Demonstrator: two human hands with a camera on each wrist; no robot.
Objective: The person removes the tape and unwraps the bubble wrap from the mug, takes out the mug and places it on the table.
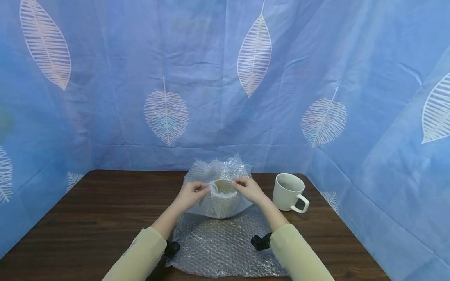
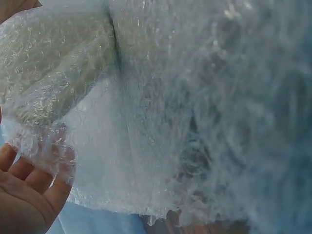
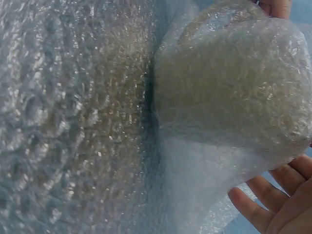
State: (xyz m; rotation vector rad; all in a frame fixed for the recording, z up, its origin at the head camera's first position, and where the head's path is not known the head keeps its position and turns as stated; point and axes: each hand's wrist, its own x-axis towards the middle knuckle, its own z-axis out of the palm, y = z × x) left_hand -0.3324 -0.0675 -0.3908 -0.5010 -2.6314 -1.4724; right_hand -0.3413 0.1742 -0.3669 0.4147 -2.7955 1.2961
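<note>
A pale mug (image 1: 224,205) stands upright on a sheet of bubble wrap (image 1: 218,248), with part of the wrap folded up around its side. The left hand (image 1: 190,196) pinches the wrap by the left of the mug's rim. At the right of the rim, the right hand (image 1: 249,190) pinches the wrap between thumb and fingers. Clear wrap covers the mug (image 3: 229,83) in the right wrist view, its handle (image 3: 202,22) showing through at the top. The left wrist view has the left hand's fingers (image 2: 39,180) behind the film; its thumb is mostly hidden.
A second, unwrapped white mug (image 1: 285,193) stands right of the wrap, handle toward the near right. The dark wooden table (image 1: 88,218) extends to both sides. Behind and beside it hangs a blue cloth (image 1: 211,117) with white leaf prints.
</note>
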